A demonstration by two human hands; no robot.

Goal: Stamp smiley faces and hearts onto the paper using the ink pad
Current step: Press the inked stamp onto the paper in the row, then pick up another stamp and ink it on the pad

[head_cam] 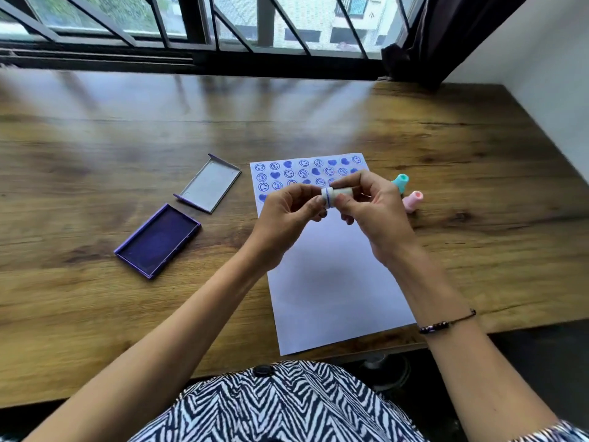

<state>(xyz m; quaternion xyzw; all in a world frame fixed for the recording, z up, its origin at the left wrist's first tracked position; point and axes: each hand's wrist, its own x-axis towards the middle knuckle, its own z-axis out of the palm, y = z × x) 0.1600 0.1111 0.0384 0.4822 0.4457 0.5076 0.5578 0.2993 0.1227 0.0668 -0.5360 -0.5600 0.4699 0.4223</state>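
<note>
You've got both your left hand (283,218) and right hand (376,215) pinched shut on a little white stamp (334,195), held sideways above the paper (334,282) with its blue smileys and hearts up top.

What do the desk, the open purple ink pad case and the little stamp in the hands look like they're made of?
Desk: wood or wood-look laminate, with visible grain and a sheen reflecting the window. Ink pad case: probably hard plastic or thin metal, with crisp glossy purple edges; its inked surface looks matte. Stamp, held by both the left hand and right hand: likely smooth white plastic.
</note>
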